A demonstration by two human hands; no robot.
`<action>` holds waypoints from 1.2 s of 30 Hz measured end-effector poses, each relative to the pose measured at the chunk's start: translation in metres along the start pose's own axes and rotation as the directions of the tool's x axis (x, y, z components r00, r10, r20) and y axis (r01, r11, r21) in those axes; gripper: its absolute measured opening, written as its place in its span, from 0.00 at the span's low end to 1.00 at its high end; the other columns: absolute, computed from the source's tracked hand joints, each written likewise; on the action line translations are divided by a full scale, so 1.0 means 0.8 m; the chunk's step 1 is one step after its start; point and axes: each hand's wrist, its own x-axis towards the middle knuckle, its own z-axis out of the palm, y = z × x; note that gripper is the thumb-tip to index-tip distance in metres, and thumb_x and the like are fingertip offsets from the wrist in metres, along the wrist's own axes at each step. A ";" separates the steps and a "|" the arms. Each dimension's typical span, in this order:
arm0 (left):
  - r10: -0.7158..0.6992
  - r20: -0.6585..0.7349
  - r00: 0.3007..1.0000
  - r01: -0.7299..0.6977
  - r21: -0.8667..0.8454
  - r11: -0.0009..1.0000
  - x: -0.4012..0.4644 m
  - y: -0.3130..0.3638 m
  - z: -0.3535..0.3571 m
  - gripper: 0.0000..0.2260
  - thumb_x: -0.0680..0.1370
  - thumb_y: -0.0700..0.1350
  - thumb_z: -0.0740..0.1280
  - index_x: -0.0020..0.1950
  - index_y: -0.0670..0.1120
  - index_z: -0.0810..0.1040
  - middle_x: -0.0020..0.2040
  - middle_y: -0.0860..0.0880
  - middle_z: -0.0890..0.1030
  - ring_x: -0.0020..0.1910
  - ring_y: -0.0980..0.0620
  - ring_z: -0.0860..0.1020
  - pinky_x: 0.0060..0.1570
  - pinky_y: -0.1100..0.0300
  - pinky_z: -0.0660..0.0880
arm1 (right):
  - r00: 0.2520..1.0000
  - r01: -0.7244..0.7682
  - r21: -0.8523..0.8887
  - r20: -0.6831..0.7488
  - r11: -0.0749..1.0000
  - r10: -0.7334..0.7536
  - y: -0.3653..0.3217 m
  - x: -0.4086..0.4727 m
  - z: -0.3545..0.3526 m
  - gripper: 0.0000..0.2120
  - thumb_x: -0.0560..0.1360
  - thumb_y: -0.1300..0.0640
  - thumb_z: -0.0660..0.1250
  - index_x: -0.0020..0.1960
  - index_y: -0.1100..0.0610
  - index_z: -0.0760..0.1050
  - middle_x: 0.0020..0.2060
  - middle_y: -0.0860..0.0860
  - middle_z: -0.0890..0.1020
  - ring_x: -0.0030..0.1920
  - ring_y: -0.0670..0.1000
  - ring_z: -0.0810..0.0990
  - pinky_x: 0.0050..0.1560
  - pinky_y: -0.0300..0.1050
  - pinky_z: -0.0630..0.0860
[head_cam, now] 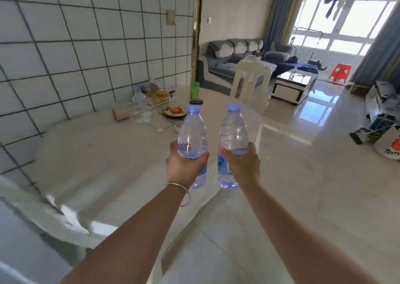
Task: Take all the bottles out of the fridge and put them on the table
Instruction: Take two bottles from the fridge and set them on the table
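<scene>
Head view: two clear water bottles w/ blue caps, both upright, held side by side above the table's (104,153) near-right edge, not set down. Left bottle (192,132) is gripped low on its body by the left hand (184,164), fingers wrapped round it; thin bangle (184,193) on that wrist. Right bottle (233,132) is gripped the same way by the right hand (243,162), thumb across the label. Bottles near each other, not touching. Farther back on the table: plate of food (173,112), green cup (194,89), paper roll (121,114). White chair (249,82) beyond the table; grey sofa (233,56) behind.
</scene>
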 end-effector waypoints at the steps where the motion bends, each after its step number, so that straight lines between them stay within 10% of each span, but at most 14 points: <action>1: -0.048 -0.038 0.998 0.048 -0.012 0.999 0.025 -0.009 0.005 0.26 0.62 0.52 0.77 0.55 0.50 0.71 0.45 0.56 0.78 0.46 0.51 0.79 0.47 0.55 0.78 | 0.998 0.007 -0.010 0.055 1.000 -0.006 0.001 0.026 0.019 0.24 0.64 0.45 0.73 0.55 0.52 0.70 0.43 0.47 0.77 0.46 0.52 0.79 0.40 0.40 0.72; 4: -0.178 -0.170 0.969 0.170 -0.057 0.984 0.097 -0.028 0.013 0.26 0.57 0.58 0.78 0.49 0.55 0.72 0.45 0.57 0.79 0.47 0.50 0.80 0.43 0.46 0.80 | 0.976 0.030 -0.008 0.218 1.000 -0.028 -0.001 0.099 0.075 0.24 0.63 0.43 0.72 0.54 0.50 0.70 0.43 0.46 0.78 0.42 0.50 0.78 0.32 0.37 0.73; 11: -0.136 -0.423 0.896 0.201 0.111 0.973 0.225 -0.058 -0.017 0.24 0.65 0.50 0.77 0.53 0.48 0.69 0.44 0.53 0.75 0.44 0.52 0.74 0.44 0.64 0.68 | 0.835 0.133 -0.022 0.542 0.991 -0.100 -0.017 0.212 0.240 0.26 0.60 0.42 0.75 0.53 0.50 0.70 0.45 0.49 0.82 0.46 0.52 0.81 0.48 0.48 0.76; 17: -0.223 -0.558 0.800 0.337 0.109 0.935 0.305 -0.114 -0.084 0.29 0.63 0.52 0.78 0.57 0.44 0.71 0.46 0.52 0.76 0.46 0.52 0.75 0.45 0.65 0.67 | 0.705 0.141 -0.083 0.708 0.987 -0.041 -0.030 0.222 0.387 0.23 0.66 0.45 0.74 0.53 0.55 0.68 0.41 0.49 0.75 0.42 0.50 0.74 0.35 0.40 0.64; 36: -0.298 -0.715 0.633 0.491 0.073 0.868 0.547 -0.265 -0.261 0.25 0.62 0.46 0.75 0.53 0.47 0.67 0.35 0.57 0.73 0.35 0.57 0.76 0.29 0.69 0.67 | 0.568 0.106 -0.002 0.821 0.994 -0.058 -0.054 0.251 0.761 0.26 0.58 0.52 0.76 0.52 0.53 0.70 0.43 0.47 0.81 0.41 0.49 0.81 0.34 0.40 0.71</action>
